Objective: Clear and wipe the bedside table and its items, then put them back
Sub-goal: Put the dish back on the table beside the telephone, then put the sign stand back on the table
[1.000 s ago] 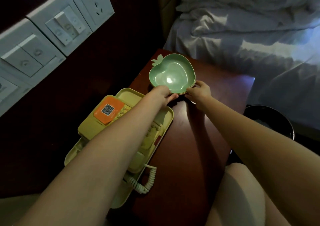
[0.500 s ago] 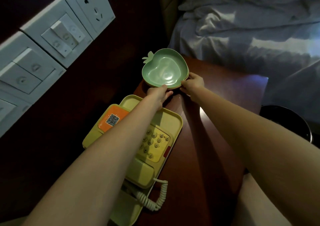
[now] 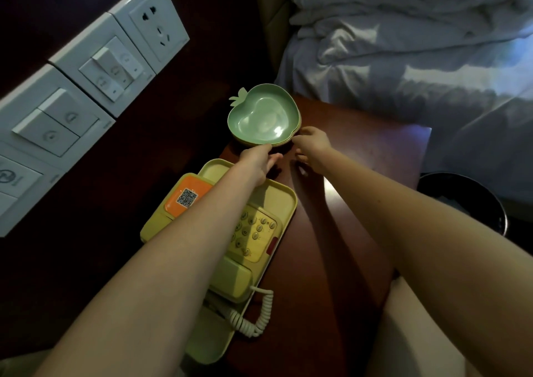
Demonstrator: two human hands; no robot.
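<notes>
— This side of the grip?
— A yellow telephone [image 3: 253, 232] on the red-brown bedside table [image 3: 360, 160].
— The hands?
— The left hand [image 3: 256, 161] and right hand [image 3: 314, 148] meet the green dishes [image 3: 262, 117] at their near rim, at the table's far corner. I cannot tell whether they are holding or have released. Beyond them are wall switches [image 3: 109, 68] and rumpled bedding [image 3: 403, 59].

Glossy, dark red-brown bedside table [image 3: 360, 180], flat top stretching right of and beyond the telephone [image 3: 253, 232]. Telephone pale yellow, lying face up, keypad buttons showing, a small red patch at the keypad's right, an orange label with a QR code at the far left end, the coiled cord [image 3: 259, 316] looping off the near end. Under the telephone, a pale yellow tray [image 3: 281, 196] with a raised rim and rounded corners. Just beyond the telephone's far end, apart from it, a stack of apple-shaped dishes [image 3: 262, 117]: green on top, yellowish rims beneath, hollow side up, leaf tab pointing away from the telephone.
</notes>
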